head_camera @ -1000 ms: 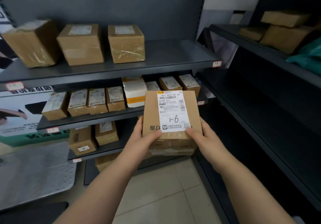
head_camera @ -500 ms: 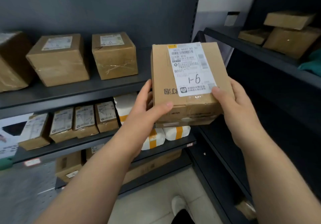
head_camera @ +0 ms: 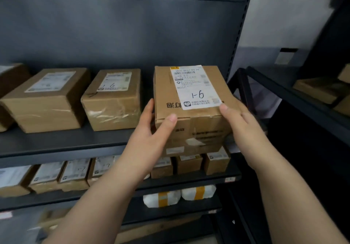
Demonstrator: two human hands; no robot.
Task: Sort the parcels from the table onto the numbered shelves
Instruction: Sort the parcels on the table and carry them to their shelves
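Cardboard parcel, label marked "1-6", is clamped between the left hand and the right hand at centre frame, at the front edge of the upper shelf. It is placed just right of a taped box, also marked "1-6". Smaller parcels are ranged on the shelf below, lower left.

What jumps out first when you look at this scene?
A cardboard parcel marked "1-6" sits in the middle, gripped by the left hand and right hand at the dark upper shelf. Left of it stands a neighbouring box, also marked with a 6.
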